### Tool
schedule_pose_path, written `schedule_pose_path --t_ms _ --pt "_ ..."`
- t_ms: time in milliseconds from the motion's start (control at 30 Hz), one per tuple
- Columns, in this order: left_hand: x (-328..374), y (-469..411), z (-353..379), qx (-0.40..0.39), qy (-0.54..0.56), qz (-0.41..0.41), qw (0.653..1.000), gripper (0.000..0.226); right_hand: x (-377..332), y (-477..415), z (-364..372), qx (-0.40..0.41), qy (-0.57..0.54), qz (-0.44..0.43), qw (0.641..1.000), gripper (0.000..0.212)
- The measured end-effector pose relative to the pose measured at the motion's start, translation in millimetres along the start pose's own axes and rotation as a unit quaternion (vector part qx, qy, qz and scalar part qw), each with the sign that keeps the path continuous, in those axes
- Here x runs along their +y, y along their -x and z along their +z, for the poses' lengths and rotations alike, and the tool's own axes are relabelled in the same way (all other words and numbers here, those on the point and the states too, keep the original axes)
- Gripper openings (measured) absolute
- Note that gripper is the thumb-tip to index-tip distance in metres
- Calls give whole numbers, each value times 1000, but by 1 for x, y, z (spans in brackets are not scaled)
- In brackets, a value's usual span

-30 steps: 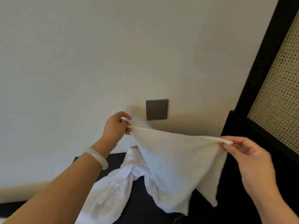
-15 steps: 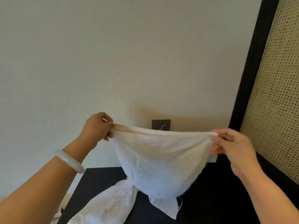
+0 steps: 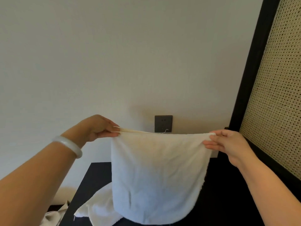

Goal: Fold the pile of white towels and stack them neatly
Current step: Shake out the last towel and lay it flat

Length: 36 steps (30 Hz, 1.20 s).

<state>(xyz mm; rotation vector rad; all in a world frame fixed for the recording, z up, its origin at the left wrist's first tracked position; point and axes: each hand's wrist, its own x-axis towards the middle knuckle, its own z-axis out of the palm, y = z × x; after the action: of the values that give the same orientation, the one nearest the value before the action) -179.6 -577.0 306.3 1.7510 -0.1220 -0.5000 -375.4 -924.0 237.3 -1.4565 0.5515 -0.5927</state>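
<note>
A white towel hangs doubled in the air in front of me, its top edge stretched level. My left hand pinches the top left corners, and a pale bangle sits on that wrist. My right hand pinches the top right corner. The towel's rounded lower fold hangs just above a dark table. Another white towel lies crumpled on the table behind and below the held one, partly hidden by it.
A plain wall with a dark socket plate stands close behind the table. A black frame with a woven cane panel rises at the right. More white cloth shows at the bottom left, beside the table's edge.
Both hands have pulled the towel's top edge straighter and wider. The towel now hangs as a smooth doubled sheet instead of a sagging pouch with a loose tail.
</note>
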Motion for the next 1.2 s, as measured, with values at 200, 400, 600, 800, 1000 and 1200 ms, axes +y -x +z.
schedule_pose_path --t_ms 200,400,600,800,1000,1200 --pt "52 9 7 43 76 120 989 6 -44 -8 3 -3 -50 -102 994 9" --pt "7 45 -3 28 22 155 987 8 -33 40 -20 -36 -20 -138 990 17" --pt "-185 30 29 65 -161 19 985 13 115 69 -39 -65 166 62 982 21" --pt "-274 44 57 97 -151 -80 980 13 191 87 -42 -59 197 207 956 14" --pt "-260 66 43 69 -165 -68 981 11 170 103 -48 -20 274 149 950 8" --pt "-299 89 45 -22 -308 -117 944 7 195 130 -53 -77 422 232 873 19"
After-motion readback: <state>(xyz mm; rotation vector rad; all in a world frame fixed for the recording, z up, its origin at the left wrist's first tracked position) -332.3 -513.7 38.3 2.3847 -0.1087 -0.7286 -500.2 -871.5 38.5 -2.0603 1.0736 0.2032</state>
